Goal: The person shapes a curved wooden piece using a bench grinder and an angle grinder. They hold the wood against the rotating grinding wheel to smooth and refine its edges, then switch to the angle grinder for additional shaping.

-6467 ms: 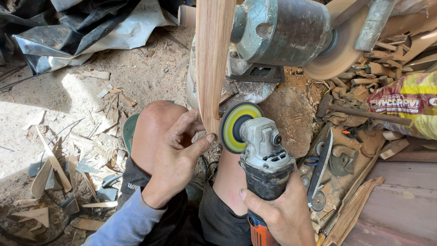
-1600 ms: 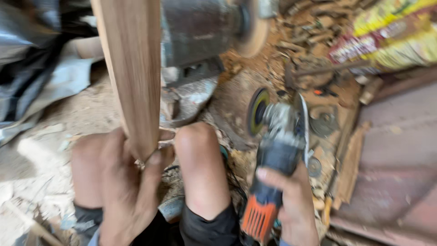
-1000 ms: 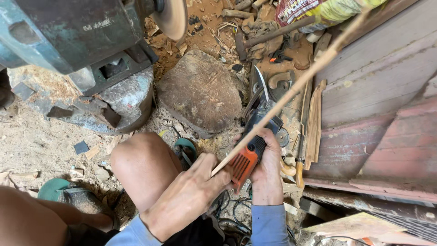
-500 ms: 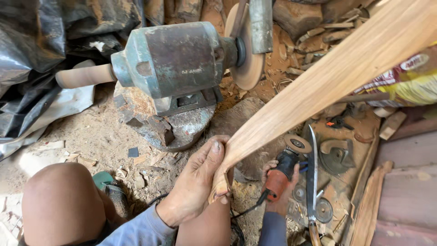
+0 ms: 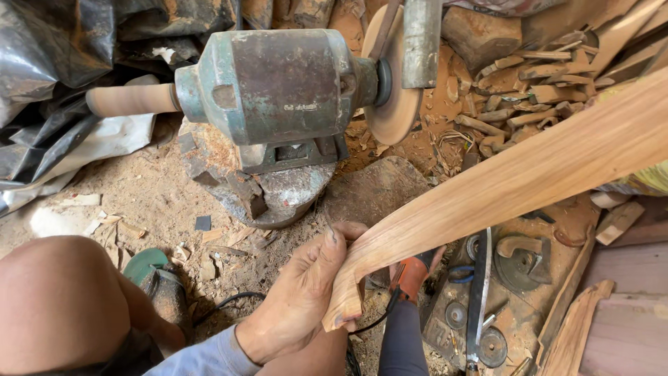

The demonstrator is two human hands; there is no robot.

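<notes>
Orange grinder (image 5: 412, 273) now lower under the plank (image 5: 515, 182), right grip hidden; left hand (image 5: 306, 299) clasping plank's end.

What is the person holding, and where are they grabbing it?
The left hand grips a long curved wooden piece near its lower end. The right hand, mostly hidden behind the wood, holds the orange handle of a power tool.

Left hand (image 5: 299, 306): bare; no glove or ring on the visible fingers (image 5: 327, 254); a grey-blue long sleeve (image 5: 202, 358) begins behind the wrist, away from the fingers; right hand mostly hidden; its forearm wears a darker blue-grey sleeve (image 5: 403, 341); bare knee (image 5: 66, 299); shorts apparently dark.
</notes>
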